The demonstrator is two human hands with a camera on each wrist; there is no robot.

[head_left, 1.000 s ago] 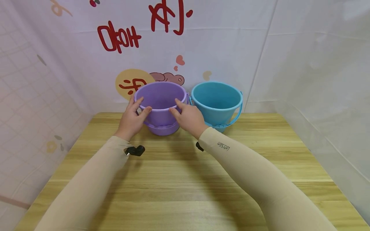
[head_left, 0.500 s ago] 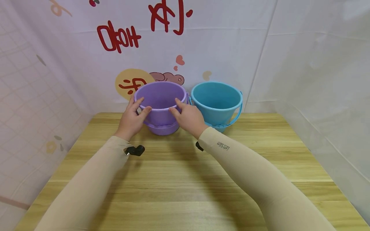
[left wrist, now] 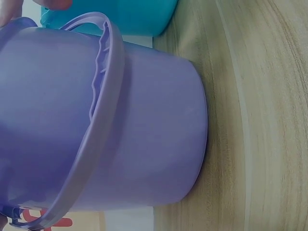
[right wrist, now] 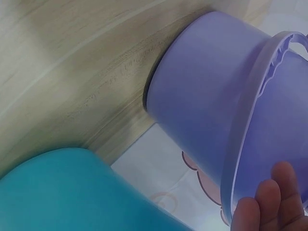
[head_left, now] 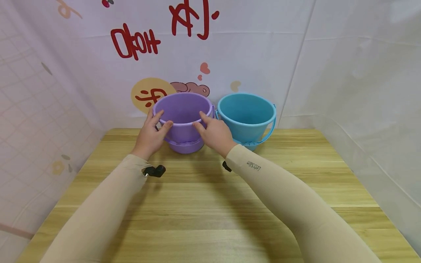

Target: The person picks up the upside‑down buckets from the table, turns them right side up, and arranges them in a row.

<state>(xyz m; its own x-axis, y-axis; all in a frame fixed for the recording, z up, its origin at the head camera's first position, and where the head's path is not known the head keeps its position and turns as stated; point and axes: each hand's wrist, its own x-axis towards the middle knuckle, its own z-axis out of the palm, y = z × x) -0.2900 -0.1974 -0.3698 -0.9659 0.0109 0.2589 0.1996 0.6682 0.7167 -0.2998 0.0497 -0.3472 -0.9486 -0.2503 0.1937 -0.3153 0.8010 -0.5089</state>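
Observation:
A purple bucket (head_left: 184,135) stands upright on the wooden table, its handle hanging down in front. My left hand (head_left: 148,138) holds its rim at the front left, with a fingertip over the edge and the thumb at the front. At the front right my right hand (head_left: 217,135) holds the same rim, its index finger reaching over the edge. Several fingers (right wrist: 267,199) of the right hand lie along the bucket's outer wall in the right wrist view. The left wrist view shows the bucket's handle (left wrist: 103,115) and wall, with only bits of fingers at the left edge.
Close beside it on the right stands a blue bucket (head_left: 247,128), also upright with its handle lowered. A printed white cloth (head_left: 256,58) hangs right behind both buckets. The wooden table (head_left: 184,219) extends toward me.
Both hands keep their places on the purple bucket's rim. The bucket shifts hardly at all, at most a trace away from me.

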